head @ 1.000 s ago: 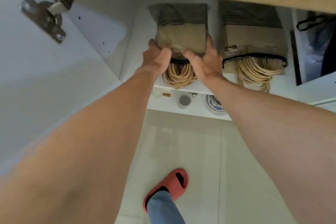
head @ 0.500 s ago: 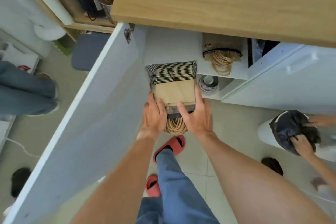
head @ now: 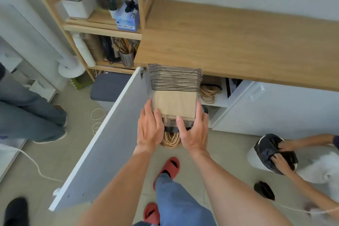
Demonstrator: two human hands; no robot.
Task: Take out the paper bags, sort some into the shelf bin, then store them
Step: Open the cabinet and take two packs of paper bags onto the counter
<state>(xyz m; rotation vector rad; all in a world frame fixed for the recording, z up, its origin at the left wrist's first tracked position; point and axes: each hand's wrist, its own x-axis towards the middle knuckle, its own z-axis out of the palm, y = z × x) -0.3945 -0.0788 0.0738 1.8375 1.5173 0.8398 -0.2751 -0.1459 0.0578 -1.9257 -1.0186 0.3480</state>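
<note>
A bundle of flat brown paper bags [head: 175,103], its far end showing black stripes and its twisted paper handles [head: 171,139] hanging at the near end, is held out in front of the open cabinet. My left hand [head: 149,126] grips its left side and my right hand [head: 194,132] grips its right side. A second bundle of paper bags [head: 209,91] lies on the white cabinet shelf behind, only partly visible.
The white cabinet door [head: 102,143] stands open to the left. A wooden countertop [head: 238,42] runs above the cabinet. A wooden shelf unit [head: 102,27] with boxes and a utensil holder is at upper left. Another person's hands [head: 280,161] handle a black bag at right; someone's legs stand at left.
I have pulled the bag bundle out of the cabinet shelf and stood back. The view has widened to show the countertop, shelf unit and floor.
</note>
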